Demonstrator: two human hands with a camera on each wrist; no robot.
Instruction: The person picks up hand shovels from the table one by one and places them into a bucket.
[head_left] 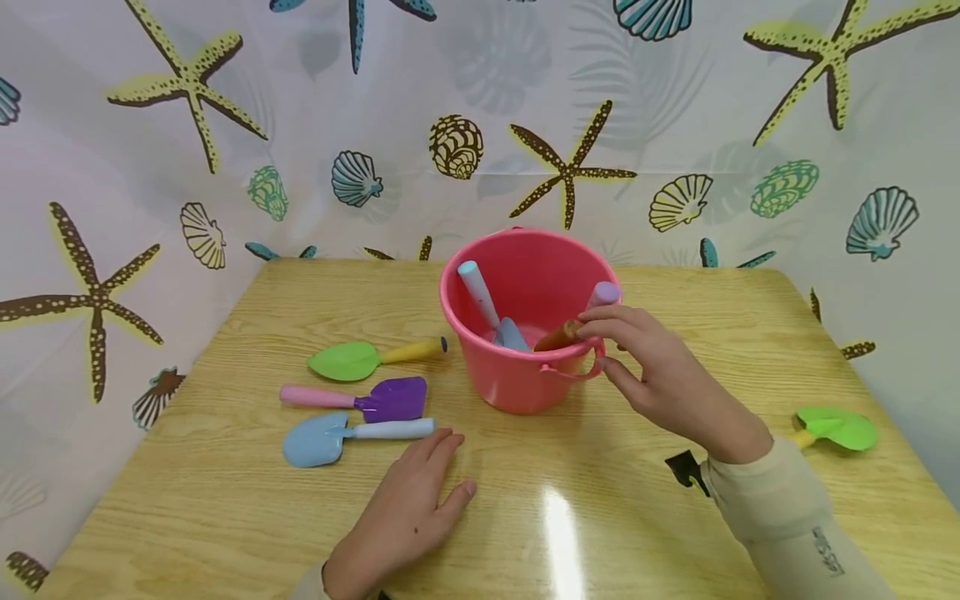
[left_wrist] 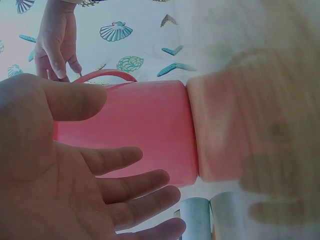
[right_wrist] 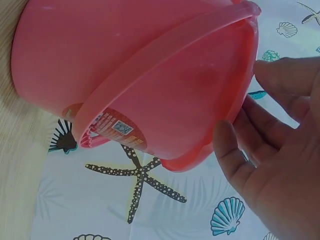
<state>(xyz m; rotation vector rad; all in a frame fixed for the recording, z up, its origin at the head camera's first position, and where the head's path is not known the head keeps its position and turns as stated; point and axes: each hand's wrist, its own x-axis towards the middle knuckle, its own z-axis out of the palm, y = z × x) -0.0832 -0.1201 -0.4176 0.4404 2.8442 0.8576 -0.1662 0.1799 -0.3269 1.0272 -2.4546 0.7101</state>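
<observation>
A pink bucket [head_left: 491,379] stands upright on the table. My right hand [head_left: 660,367] reaches over its right rim, fingertips beside a brown handle [head_left: 558,337] inside; no firm grip shows. A purple-ended handle [head_left: 604,295] leans at the rim just past those fingers. In the right wrist view, the right fingers [right_wrist: 232,150] are at the bucket's mouth. Also inside are a white handle with a pale blue end [head_left: 478,292] and a blue blade [head_left: 512,335]. My left hand [head_left: 408,508] lies spread and holds nothing, near the handle end of a light blue toy shovel [head_left: 315,440].
Left of the bucket lie a purple shovel with a pink handle [head_left: 393,400] and a green trowel with a yellow handle [head_left: 345,361]. Another green trowel [head_left: 840,427] lies at the right, partly behind my right sleeve. A patterned cloth [head_left: 495,200] hangs behind the table [head_left: 337,292].
</observation>
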